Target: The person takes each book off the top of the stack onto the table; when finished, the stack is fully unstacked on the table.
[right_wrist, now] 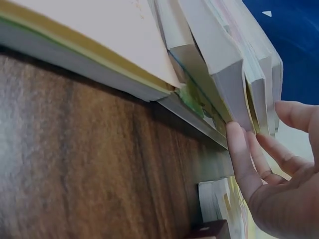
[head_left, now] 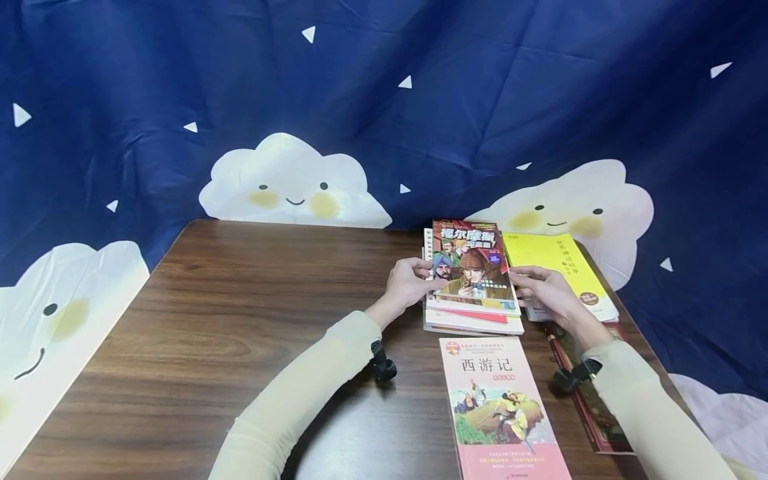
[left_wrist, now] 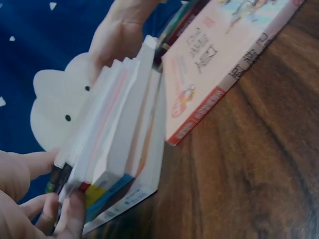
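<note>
A pile of several books [head_left: 474, 323] stands at the back right of the table, topped by a red comic-style book [head_left: 474, 257] with a man in a deerstalker cap. My left hand [head_left: 409, 283] touches the pile's left side; its thumb reaches over the top cover's edge. In the left wrist view, its fingertips [left_wrist: 75, 209] rest against the spines. At the opposite side, my right hand [head_left: 549, 293] touches the page edges. Its fingers [right_wrist: 244, 157] stretch along the stacked pages in the right wrist view, the thumb near the upper books.
A pink book [head_left: 504, 413] lies in front of the pile, nearest me. To the right, a yellow book [head_left: 543, 263] lies on others at the table edge. A dark red book [head_left: 591, 400] sits partly under my right forearm. Blue cloud-patterned cloth [head_left: 360, 80] hangs behind.
</note>
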The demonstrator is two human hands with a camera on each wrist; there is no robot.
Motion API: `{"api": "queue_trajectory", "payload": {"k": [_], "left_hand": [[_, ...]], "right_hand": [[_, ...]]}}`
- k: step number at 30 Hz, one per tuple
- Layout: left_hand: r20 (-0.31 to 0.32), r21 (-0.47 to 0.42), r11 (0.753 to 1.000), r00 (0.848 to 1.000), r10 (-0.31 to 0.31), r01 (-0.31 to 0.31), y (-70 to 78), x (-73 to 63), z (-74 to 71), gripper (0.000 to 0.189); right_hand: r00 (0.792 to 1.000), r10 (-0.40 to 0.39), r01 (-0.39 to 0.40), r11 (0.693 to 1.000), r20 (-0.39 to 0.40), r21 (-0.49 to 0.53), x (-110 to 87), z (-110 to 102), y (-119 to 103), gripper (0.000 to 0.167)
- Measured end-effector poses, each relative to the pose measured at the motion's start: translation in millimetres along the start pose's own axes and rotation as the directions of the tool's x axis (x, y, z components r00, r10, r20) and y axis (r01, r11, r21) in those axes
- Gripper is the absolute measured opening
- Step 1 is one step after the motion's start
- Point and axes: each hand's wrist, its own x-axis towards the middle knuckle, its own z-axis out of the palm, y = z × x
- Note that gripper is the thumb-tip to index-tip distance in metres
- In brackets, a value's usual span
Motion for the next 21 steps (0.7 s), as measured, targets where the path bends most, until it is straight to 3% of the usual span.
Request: {"api": "queue_trajectory", "payload": {"k": [4,6,10,13,16,21], "left_hand": [[0.103,-0.177,0.983,0.994,-0.025,0.043,-4.8,1.4,-11.6,0.048],[0.154,-0.224,0.971,0.987,-0.046,0.08,-7.1,1.6,-17.7,0.049],[0.263,-0.297,0.939,0.96,-0.096,0.175,-12.5,2.4,-29.7,0.053],[0.32,-0.355,0.91,0.942,-0.097,0.214,-17.3,-0.5,-39.7,0.055],[0.324,-0.393,0.896,0.943,-0.074,0.205,-21.2,-6.8,-50.9,0.054],[0.26,-0.435,0.885,0.964,-0.052,0.165,-26.5,-20.2,-75.9,0.053]], "right_hand": [[1.0,-0.017,0.017,1.0,-0.005,-0.026,1.9,2,0,0.074],[1.0,-0.022,0.022,0.999,-0.002,-0.036,2.2,2,1,0.074],[1.0,-0.018,0.018,0.999,0.006,-0.031,2.1,0,0,0.074],[1.0,-0.004,0.005,0.999,0.013,-0.052,2.5,0,-1,0.076],[1.0,-0.001,0.003,0.996,0.024,-0.092,3.4,1,-3,0.079],[1.0,-0.001,0.004,0.992,0.022,-0.129,5.7,2,-3,0.08]]}}
